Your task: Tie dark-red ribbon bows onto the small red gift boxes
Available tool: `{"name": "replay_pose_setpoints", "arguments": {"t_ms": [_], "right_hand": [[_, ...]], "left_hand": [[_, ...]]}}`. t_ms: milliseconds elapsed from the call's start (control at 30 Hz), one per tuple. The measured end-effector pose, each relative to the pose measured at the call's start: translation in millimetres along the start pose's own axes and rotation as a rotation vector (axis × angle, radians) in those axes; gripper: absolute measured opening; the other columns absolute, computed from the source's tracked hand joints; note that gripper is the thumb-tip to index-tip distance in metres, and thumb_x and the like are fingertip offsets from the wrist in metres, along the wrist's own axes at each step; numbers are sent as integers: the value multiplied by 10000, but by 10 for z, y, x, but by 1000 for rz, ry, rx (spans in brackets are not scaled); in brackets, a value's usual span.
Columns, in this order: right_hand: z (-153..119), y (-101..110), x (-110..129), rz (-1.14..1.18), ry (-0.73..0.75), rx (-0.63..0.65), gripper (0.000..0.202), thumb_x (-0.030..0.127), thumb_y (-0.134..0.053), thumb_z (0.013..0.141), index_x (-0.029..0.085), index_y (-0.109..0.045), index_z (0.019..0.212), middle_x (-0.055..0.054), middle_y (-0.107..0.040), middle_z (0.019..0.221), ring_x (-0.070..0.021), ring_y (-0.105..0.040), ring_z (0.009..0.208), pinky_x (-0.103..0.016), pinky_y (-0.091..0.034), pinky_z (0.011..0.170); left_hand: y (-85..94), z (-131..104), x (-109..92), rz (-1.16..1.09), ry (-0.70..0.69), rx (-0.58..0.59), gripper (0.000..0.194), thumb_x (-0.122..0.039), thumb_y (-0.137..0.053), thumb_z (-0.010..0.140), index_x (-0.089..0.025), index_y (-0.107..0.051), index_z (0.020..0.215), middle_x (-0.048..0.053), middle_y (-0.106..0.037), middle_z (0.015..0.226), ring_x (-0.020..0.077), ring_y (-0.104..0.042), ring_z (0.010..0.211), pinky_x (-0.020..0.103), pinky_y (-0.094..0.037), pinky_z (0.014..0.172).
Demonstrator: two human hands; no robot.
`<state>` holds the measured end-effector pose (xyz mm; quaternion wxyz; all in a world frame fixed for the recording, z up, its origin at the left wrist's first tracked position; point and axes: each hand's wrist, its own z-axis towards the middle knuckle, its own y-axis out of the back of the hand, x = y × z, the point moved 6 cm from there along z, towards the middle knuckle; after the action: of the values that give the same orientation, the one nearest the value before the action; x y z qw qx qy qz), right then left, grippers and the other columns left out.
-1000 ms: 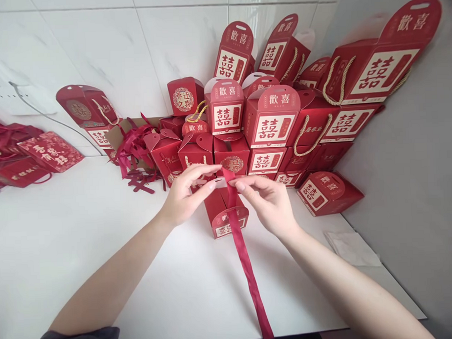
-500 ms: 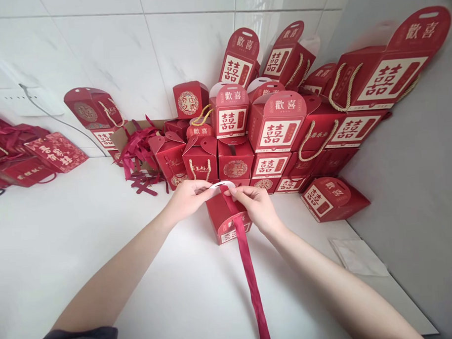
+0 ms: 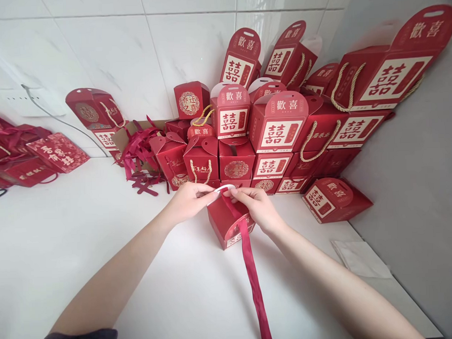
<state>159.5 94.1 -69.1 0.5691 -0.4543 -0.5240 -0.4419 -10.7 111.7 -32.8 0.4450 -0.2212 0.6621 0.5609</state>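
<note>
A small red gift box (image 3: 225, 222) stands on the white table between my hands, its front turned slightly to the right. A dark red ribbon (image 3: 252, 277) runs across its top, through the front flap, and down toward the table's near edge. My left hand (image 3: 188, 203) pinches the raised back flap of the box, whose white inner side (image 3: 212, 196) shows. The fingers of my right hand (image 3: 255, 203) are closed on the ribbon where it meets that flap's slot. The exact grip of the right fingertips is partly hidden.
Stacked red gift boxes (image 3: 280, 133) fill the back against the tiled wall. An open carton (image 3: 121, 138) spills red ribbons (image 3: 141, 143) at the back left. More red boxes (image 3: 29, 169) lie at the far left. A white tissue (image 3: 360, 258) lies on the right.
The gift box has shifted slightly right and toward me, and its back flap is bent more. Both hands keep their pinches, and the ribbon's hanging part has moved a little right.
</note>
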Motion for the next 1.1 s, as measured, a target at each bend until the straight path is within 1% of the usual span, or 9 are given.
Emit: {"name": "replay_pose_setpoints", "arguments": {"t_ms": [133, 233, 433, 567, 667, 767, 833, 1000, 1100], "right_hand": [[-10, -43, 27, -38, 16, 96, 449, 552, -608, 871, 165, -791, 1007, -82, -762, 990, -213, -666, 948, -332, -482, 866], [-29, -66, 35, -49, 28, 139, 462, 554, -595, 882, 161, -786, 1032, -76, -762, 966, -200, -667, 891, -318, -490, 814], [-62, -76, 178, -156, 76, 200, 382, 487, -577, 914, 187, -778, 1038, -55, -763, 972, -213, -675, 931, -322, -488, 849], [-108, 89, 428, -274, 198, 110, 323, 465, -575, 924, 189, -739, 956, -61, -740, 1011, -214, -659, 985, -341, -472, 908], [-230, 325, 537, -366, 194, 13, 330, 495, -556, 935, 193, -651, 844, -29, -701, 855, -170, -630, 820, -298, -472, 783], [-434, 454, 417, -468, 55, 87, 443, 552, -497, 953, 190, -596, 716, 2, -598, 662, -136, -539, 645, -267, -420, 636], [-600, 429, 235, -444, -51, 199, 451, 560, -488, 956, 180, -638, 764, -19, -624, 714, -156, -573, 707, -280, -441, 680], [-954, 88, -163, 19, -181, 415, 365, 501, -591, 927, 186, -665, 1096, -76, -682, 1133, -216, -605, 1083, -350, -426, 989], [-1054, -53, -328, 198, -299, 449, 386, 457, -741, 824, 169, -643, 1060, -74, -713, 1001, -196, -644, 931, -340, -464, 895]], "left_hand": [[-37, 9, 15, -97, 19, -20, 482, -583, -582, 856, -161, -715, 664, 20, -631, 605, 159, -585, 599, 272, -459, 572], [-41, 7, 1, -112, 17, -44, 464, -557, -611, 856, -154, -694, 641, 8, -604, 575, 141, -573, 583, 262, -466, 576], [88, -30, 4, -250, 147, -124, 334, -487, -711, 802, -155, -725, 839, 65, -741, 839, 206, -733, 790, 297, -588, 718], [266, -37, -46, -320, 103, -219, 292, -444, -707, 813, -157, -655, 814, 26, -702, 759, 197, -750, 718, 237, -577, 610], [442, -93, -138, -307, 47, -323, 220, -374, -686, 835, -163, -634, 801, -2, -666, 662, 177, -738, 641, 203, -549, 533], [622, -190, -265, -243, -26, -450, 164, -294, -651, 860, -160, -619, 770, -21, -628, 534, 125, -664, 496, 170, -484, 447], [725, -246, -325, -248, -84, -530, 153, -264, -635, 868, -155, -608, 764, -30, -613, 494, 101, -615, 441, 158, -452, 414], [923, -290, -348, -345, -241, -675, 146, -241, -664, 814, -143, -595, 732, -29, -610, 502, 96, -578, 397, 161, -427, 353], [1037, -309, -336, -415, -302, -756, 120, -214, -684, 733, -141, -597, 693, -16, -619, 510, 103, -534, 348, 181, -402, 309]]}}
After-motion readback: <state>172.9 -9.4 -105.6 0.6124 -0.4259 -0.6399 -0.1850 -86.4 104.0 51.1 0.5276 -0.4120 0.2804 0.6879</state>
